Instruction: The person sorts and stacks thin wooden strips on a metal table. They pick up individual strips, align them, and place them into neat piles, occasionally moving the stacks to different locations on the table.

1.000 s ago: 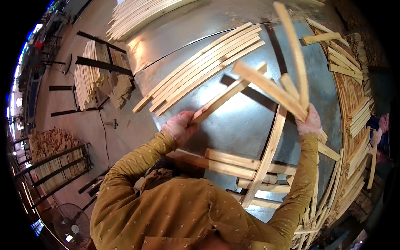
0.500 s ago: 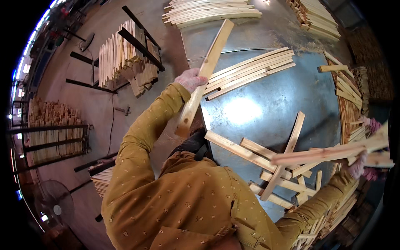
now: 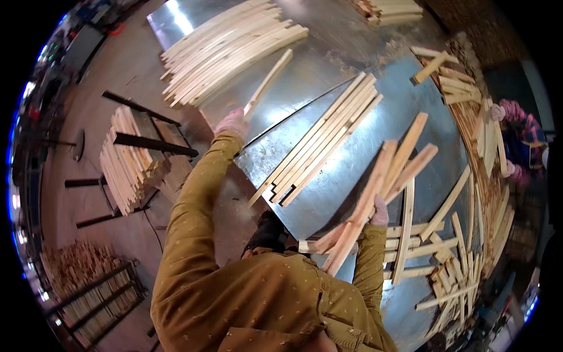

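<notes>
In a pale glove, my left hand [image 3: 233, 124] closes on the near end of a wooden strip [image 3: 270, 81]. That strip points away over the far part of the metal table [image 3: 328, 56], beside a broad row of strips [image 3: 229, 50]. My right hand [image 3: 380, 212], also gloved, grips several wooden strips [image 3: 365, 205] that fan out and cross one another above the table. Between my hands, a bundle of strips [image 3: 322, 141] lies side by side on the metal top. Whether the left-hand strip touches the table I cannot tell.
Loose strips [image 3: 404, 232] lie criss-crossed at the right. Across the table, a co-worker's gloved hands [image 3: 509, 110] hold wood. On the left, black metal racks [image 3: 155, 144] carry stacked strips [image 3: 126, 158]. Another stack [image 3: 375, 10] sits at the far edge.
The view has turned. My left hand has moved outward over the far table with its strip. My right hand has come in from the far right with several strips.
</notes>
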### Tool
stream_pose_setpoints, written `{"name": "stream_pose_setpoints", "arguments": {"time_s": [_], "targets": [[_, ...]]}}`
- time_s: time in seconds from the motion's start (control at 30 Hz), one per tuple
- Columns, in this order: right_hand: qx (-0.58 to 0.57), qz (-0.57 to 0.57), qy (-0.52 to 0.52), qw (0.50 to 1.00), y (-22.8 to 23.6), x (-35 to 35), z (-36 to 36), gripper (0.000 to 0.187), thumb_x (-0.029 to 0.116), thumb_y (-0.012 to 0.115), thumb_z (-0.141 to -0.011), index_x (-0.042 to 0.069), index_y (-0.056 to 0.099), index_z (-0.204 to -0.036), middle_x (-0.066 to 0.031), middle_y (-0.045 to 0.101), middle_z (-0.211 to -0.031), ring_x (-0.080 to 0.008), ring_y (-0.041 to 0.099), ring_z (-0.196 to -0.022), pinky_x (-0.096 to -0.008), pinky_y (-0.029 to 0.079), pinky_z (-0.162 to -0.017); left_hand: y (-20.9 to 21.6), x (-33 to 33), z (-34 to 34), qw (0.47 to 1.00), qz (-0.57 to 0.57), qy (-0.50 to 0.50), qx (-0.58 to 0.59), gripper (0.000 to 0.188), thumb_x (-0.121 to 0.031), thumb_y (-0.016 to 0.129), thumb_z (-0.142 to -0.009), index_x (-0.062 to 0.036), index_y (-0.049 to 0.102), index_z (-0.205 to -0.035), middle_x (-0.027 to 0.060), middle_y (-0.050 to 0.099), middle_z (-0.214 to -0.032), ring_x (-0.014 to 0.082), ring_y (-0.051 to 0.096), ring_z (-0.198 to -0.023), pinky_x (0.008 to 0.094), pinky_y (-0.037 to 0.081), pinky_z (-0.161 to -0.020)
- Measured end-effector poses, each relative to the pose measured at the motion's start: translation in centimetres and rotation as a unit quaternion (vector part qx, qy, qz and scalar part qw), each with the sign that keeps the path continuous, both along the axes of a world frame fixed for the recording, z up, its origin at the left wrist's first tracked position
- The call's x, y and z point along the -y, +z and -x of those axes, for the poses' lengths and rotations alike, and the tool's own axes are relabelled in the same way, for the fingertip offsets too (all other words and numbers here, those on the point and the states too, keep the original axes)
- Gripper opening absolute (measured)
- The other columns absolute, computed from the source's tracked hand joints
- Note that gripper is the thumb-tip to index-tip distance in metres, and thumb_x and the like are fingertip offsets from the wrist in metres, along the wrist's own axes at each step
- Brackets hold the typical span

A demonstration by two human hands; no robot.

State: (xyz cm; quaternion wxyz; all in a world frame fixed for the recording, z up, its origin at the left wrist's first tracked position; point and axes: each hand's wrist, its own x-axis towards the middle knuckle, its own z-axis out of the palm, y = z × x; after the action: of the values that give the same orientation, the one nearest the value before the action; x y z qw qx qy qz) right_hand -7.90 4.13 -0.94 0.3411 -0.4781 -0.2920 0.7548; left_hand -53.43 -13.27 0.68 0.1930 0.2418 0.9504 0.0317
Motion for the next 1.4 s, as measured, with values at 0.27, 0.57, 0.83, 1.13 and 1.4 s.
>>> {"name": "stream_pose_setpoints", "arguments": {"time_s": [0.27, 0.57, 0.83, 1.13, 1.4], "targets": [[0.018, 0.036, -0.016, 0.999, -3.2, 3.6, 1.3, 0.041, 0.034, 0.063, -0.094, -0.002, 0.063, -0.114, -0.0161, 0.069, -0.097, -0.0251, 0.069, -0.083, -0.0354, 0.058, -0.075, 3.7, -0.3, -13.2, 0.799, -0.483, -0.322, 0.158, 0.054, -0.010, 0.068, -0.088, -0.0023, 0.047, -0.137, 0.0178, 0.048, -0.142, 0.0292, 0.058, -0.120, 0.0374, 0.051, -0.097], [0.061, -0.098, -0.053, 0.992, 2.6, 7.3, -1.4, 0.048, 0.028, 0.072, -0.089, -0.008, 0.060, -0.120, -0.0170, 0.069, -0.108, -0.0242, 0.069, -0.093, -0.0350, 0.058, -0.080, 2.5, -5.1, -30.6, 0.590, -0.232, 0.008, 0.773, 0.094, -0.027, 0.085, -0.077, 0.0057, 0.030, -0.146, 0.0209, 0.056, -0.129, 0.0286, 0.053, -0.123, 0.0363, 0.041, -0.107], [0.541, -0.120, 0.383, 0.739, 5.6, 4.1, -2.6, 0.063, 0.058, 0.048, -0.094, 0.001, 0.061, -0.118, -0.0258, 0.064, -0.117, -0.0380, 0.062, -0.112, -0.0445, 0.049, -0.098, 2.4, -10.2, -32.1, 0.836, -0.218, -0.005, 0.503, 0.087, -0.030, 0.073, -0.088, 0.0106, 0.026, -0.148, 0.0265, 0.049, -0.141, 0.0320, 0.049, -0.130, 0.0356, 0.041, -0.106], [0.400, -0.068, 0.156, 0.900, 3.2, 1.2, -1.9, 0.069, 0.058, 0.044, -0.094, -0.001, 0.042, -0.129, -0.0242, 0.062, -0.105, -0.0420, 0.061, -0.099, -0.0444, 0.048, -0.091, -4.2, -5.7, -33.2, 0.862, -0.259, -0.021, 0.435, 0.095, -0.043, 0.071, -0.087, 0.0099, 0.022, -0.150, 0.0260, 0.041, -0.147, 0.0329, 0.041, -0.137, 0.0370, 0.034, -0.112], [0.534, -0.453, 0.143, 0.700, 1.7, -2.1, -10.1, 0.069, 0.049, 0.053, -0.093, 0.000, 0.041, -0.141, -0.0266, 0.051, -0.135, -0.0395, 0.049, -0.127, -0.0453, 0.040, -0.106, 2.6, -6.2, -35.8, 0.971, -0.100, -0.040, 0.215, 0.061, -0.029, 0.078, -0.081, -0.0027, 0.052, -0.129, 0.0182, 0.066, -0.113, 0.0341, 0.065, -0.103, 0.0422, 0.050, -0.091]]}}
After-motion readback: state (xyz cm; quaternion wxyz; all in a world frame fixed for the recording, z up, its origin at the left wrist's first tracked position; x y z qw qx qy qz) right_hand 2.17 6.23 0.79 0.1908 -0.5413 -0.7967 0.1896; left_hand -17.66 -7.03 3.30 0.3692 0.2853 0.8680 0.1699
